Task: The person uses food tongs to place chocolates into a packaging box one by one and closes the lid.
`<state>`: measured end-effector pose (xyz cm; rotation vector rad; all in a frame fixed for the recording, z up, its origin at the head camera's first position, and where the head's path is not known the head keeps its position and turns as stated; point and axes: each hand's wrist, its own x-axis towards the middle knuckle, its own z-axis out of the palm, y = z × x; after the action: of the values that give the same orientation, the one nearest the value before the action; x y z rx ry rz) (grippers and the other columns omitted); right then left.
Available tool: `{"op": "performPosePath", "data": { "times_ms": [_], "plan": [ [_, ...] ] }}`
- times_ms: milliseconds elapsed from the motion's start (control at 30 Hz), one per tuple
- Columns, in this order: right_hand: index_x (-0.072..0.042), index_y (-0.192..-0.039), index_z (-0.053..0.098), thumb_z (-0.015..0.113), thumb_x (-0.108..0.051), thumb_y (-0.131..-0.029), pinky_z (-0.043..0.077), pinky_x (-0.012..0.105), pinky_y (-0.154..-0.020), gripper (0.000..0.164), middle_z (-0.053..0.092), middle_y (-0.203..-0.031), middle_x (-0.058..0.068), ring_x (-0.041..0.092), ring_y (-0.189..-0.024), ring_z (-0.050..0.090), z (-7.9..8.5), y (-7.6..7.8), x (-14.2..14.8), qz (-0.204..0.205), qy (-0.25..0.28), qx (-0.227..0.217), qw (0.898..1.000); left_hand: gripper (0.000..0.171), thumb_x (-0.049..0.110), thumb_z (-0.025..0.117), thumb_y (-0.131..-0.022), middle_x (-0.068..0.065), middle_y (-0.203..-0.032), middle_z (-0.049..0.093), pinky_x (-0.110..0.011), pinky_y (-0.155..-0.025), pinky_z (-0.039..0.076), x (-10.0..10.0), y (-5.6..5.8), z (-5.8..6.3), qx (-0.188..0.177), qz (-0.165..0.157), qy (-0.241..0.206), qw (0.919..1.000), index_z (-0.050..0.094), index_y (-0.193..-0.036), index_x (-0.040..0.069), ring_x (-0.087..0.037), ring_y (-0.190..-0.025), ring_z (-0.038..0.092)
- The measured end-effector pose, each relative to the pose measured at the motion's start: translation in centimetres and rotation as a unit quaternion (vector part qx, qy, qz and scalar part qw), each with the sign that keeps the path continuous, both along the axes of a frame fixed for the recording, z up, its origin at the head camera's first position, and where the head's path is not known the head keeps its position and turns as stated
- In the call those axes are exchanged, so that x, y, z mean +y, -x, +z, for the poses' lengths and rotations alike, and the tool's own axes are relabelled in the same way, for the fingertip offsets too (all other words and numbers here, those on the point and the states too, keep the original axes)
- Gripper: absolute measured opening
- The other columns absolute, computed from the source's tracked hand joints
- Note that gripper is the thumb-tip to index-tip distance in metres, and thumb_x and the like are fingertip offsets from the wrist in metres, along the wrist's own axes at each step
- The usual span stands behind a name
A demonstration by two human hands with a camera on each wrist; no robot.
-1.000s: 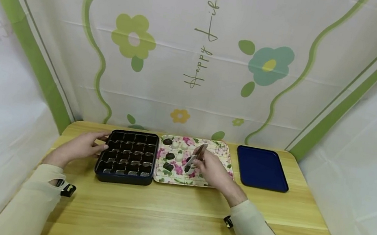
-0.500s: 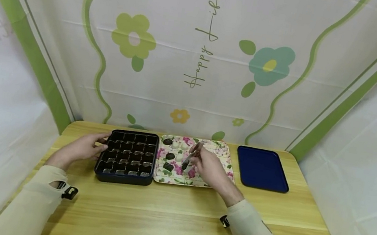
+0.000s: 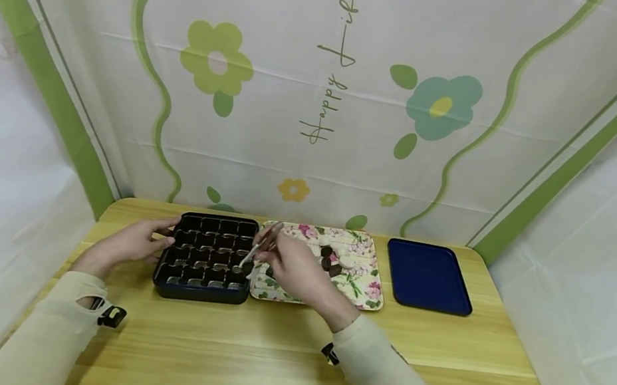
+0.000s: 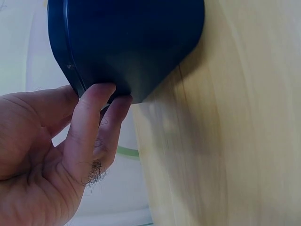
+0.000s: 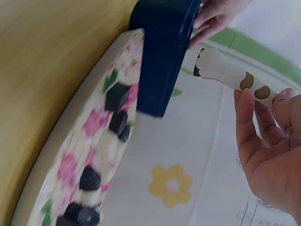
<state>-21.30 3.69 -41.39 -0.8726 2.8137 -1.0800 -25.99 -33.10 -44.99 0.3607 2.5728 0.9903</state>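
Near the counter's (image 3: 269, 361) back left corner, my left grip (image 3: 134, 241) holds the left side of the box (image 3: 201, 295), which looks stiff enough for a light pinch. My right grip (image 3: 296, 268) is closed on the tongs (image 5: 225, 74), whose tips bear a dark chocolate (image 5: 196, 69) at the box's right edge. It looks light, firm, perhaps slick; its sides seem the place to squeeze, gently.

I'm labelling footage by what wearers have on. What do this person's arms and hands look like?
The left sleeve and right sleeve are long and cream. The left hand and right hand are bare, without gloves. A small black device sits at the left wrist, another at the right.
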Motion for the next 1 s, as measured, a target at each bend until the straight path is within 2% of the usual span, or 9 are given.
{"op": "performPosePath", "data": {
  "times_ms": [233,433,700,1000],
  "plan": [
    [-0.019,-0.127,0.062,0.057,-0.026,-0.109,0.058,0.017,-0.080,0.020,0.074,-0.104,-0.006,0.009,-0.094,0.074,-0.4,0.1,-2.2,0.034,-0.022,0.013,0.999,0.065,0.016,0.054,-0.111,-0.043,-0.150,0.044,-0.035,-0.076,0.066,0.1,0.0,-0.1,0.005,0.003,0.009,0.9999,0.023,-0.168,0.004,-0.018,-0.083,0.069],
    [-0.020,-0.125,0.063,0.058,-0.027,-0.108,0.056,0.014,-0.076,0.019,0.072,-0.099,-0.009,0.006,-0.088,0.072,-1.0,0.2,-3.0,0.042,-0.036,0.003,0.998,0.066,0.015,0.053,-0.111,-0.043,-0.152,0.042,-0.038,-0.080,0.066,0.2,0.0,0.0,-0.006,0.007,0.003,0.9999,0.021,-0.168,0.005,-0.018,-0.088,0.070],
    [-0.022,-0.122,0.061,0.058,-0.026,-0.108,0.056,0.014,-0.074,0.014,0.072,-0.100,-0.010,0.004,-0.088,0.071,-1.7,0.4,-3.4,0.046,-0.044,0.006,0.998,0.066,0.016,0.053,-0.112,-0.042,-0.152,0.043,-0.037,-0.074,0.065,0.1,0.1,-0.2,0.005,0.004,0.016,0.9999,0.021,-0.168,0.005,-0.019,-0.078,0.066],
    [-0.023,-0.127,0.064,0.060,-0.032,-0.107,0.057,0.017,-0.077,0.022,0.075,-0.100,-0.011,-0.001,-0.085,0.069,-1.9,0.4,-3.2,0.058,-0.085,0.026,0.994,0.067,0.016,0.053,-0.112,-0.043,-0.152,0.042,-0.037,-0.075,0.065,0.1,0.1,-0.2,-0.006,0.006,0.011,0.9999,0.020,-0.169,0.006,-0.021,-0.077,0.066]
  ]
}}
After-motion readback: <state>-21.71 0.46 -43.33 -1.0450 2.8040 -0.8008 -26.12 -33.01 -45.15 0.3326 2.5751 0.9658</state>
